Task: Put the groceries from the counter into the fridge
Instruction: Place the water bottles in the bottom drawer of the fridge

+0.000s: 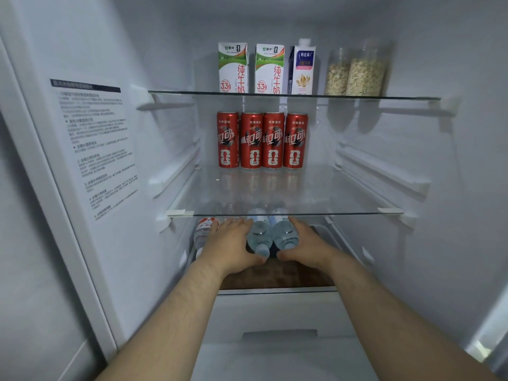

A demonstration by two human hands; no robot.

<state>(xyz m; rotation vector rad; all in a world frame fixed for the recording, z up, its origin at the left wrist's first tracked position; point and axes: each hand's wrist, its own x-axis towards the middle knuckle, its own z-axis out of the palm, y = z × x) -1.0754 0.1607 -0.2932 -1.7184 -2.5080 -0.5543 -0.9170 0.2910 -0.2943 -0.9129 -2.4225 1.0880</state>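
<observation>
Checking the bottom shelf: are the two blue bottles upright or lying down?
Lying down: the bottles point caps toward the camera, between left hand and right hand.

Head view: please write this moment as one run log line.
left hand against blue bottle pair | right hand against same pair | pair lying on bottom shelf | red cans upright above

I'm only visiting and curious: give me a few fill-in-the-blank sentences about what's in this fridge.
1. The middle glass shelf carries ____ red cans.
2. The two oat jars stand on the ____ shelf.
3. Left of those jars stand ____ cartons.
4. Lower down, the left hand and right hand press ____ water bottles between them.

Missing words: four; top; three; two.
</observation>
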